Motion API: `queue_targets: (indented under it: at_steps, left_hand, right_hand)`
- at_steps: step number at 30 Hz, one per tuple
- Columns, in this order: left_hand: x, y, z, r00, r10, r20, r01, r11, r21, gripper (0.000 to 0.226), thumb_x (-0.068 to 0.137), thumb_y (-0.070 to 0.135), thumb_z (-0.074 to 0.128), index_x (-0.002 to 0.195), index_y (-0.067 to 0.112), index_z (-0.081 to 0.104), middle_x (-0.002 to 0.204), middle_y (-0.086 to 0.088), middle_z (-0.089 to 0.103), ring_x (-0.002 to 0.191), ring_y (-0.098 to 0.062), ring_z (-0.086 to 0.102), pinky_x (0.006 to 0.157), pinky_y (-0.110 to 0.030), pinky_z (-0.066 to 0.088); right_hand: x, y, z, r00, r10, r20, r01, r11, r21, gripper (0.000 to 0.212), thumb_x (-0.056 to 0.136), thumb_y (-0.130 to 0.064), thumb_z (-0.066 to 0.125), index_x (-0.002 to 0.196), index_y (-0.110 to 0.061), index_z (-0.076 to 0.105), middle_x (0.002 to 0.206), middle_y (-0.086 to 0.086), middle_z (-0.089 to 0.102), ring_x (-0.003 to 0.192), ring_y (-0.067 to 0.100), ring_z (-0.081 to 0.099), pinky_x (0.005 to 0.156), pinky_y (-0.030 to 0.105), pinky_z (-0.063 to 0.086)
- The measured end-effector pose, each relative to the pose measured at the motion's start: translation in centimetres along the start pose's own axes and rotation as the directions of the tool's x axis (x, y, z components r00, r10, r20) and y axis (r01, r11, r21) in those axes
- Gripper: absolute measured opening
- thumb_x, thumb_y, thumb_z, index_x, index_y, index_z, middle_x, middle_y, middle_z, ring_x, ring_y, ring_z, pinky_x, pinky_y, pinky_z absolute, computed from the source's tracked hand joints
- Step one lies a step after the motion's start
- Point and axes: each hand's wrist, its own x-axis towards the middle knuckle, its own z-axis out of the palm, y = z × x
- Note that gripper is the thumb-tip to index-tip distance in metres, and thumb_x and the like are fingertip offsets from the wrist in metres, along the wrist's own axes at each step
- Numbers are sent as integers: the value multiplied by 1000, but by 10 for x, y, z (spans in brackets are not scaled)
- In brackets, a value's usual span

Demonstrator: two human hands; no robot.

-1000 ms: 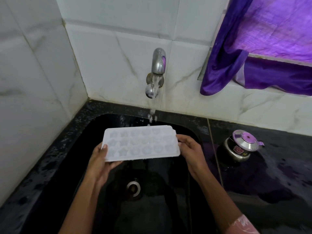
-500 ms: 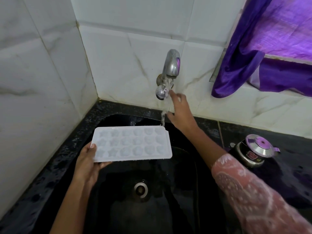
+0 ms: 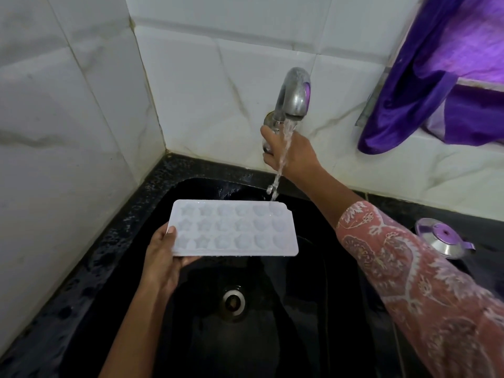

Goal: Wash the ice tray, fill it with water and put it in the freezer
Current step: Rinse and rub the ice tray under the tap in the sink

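Left hand (image 3: 161, 257) is gripping the white ice tray (image 3: 234, 227) by its left short edge, thumb lying over the rim, fingers underneath. Tray is hanging level over the black sink (image 3: 313, 309), cavities facing up; right short edge and both long edges are standing free of everything.

Right hand (image 3: 289, 151) is reaching up to the steel tap (image 3: 293, 96) on the tiled wall (image 3: 204, 85), fingers curling round the knob below the spout. Water stream (image 3: 282, 159) is running down in front of that hand and striking the tray's far right corner.

Sink basin is lying open beneath the tray, drain (image 3: 233, 301) showing near the middle of the floor. Patterned pink sleeve (image 3: 409, 268) is crossing above the sink's right rim.

Black counter (image 3: 395, 211) is framing the sink at left and back, tight against the wall corner. A steel pot lid with purple knob (image 3: 443, 237) is sitting on the counter at right, partly hidden behind the sleeve. Purple curtain (image 3: 436, 77) is hanging at upper right, clear of the tap.
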Motion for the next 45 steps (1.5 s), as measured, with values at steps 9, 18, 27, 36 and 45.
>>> queue_targets:
  at_steps: [9,18,27,36,45]
  left_hand:
    - [-3,-6,4,1000,-15,21,15,1000,8,34,100,18,37,133,8,43,109,-5,62,90,-19,62,58,-39,54]
    - [-13,-9,17,998,-26,64,26,1000,0,33,100,18,37,131,9,42,102,-3,61,88,-19,60,61,-43,52]
    - [-25,-5,10,966,-186,180,195,980,-29,24,96,22,38,113,13,51,110,-12,63,99,-32,60,64,-48,54]
    - [-33,-5,13,962,-200,188,192,980,57,43,100,42,29,125,15,51,104,-9,66,93,-26,64,63,-44,53]
    - [-36,-5,22,985,-123,120,118,992,47,33,101,35,30,120,16,51,97,-6,65,85,-23,63,62,-45,51]
  right_hand:
    - [-98,8,16,930,368,15,-318,784,533,45,96,-26,47,137,-9,37,115,13,59,108,24,57,89,28,41]
    - [-173,-5,48,765,555,328,-595,412,690,47,99,-28,38,144,-16,30,143,5,42,129,23,44,106,33,36]
    - [-194,-12,46,731,621,284,-560,306,770,44,101,-17,34,145,-18,31,145,4,40,131,20,41,111,40,34]
    - [-208,-13,38,729,605,321,-587,311,747,46,100,-20,36,145,-19,29,147,4,38,133,21,39,112,38,32]
    - [-198,2,20,900,432,63,-437,892,116,36,97,-36,38,131,-29,47,116,5,43,110,24,42,95,36,28]
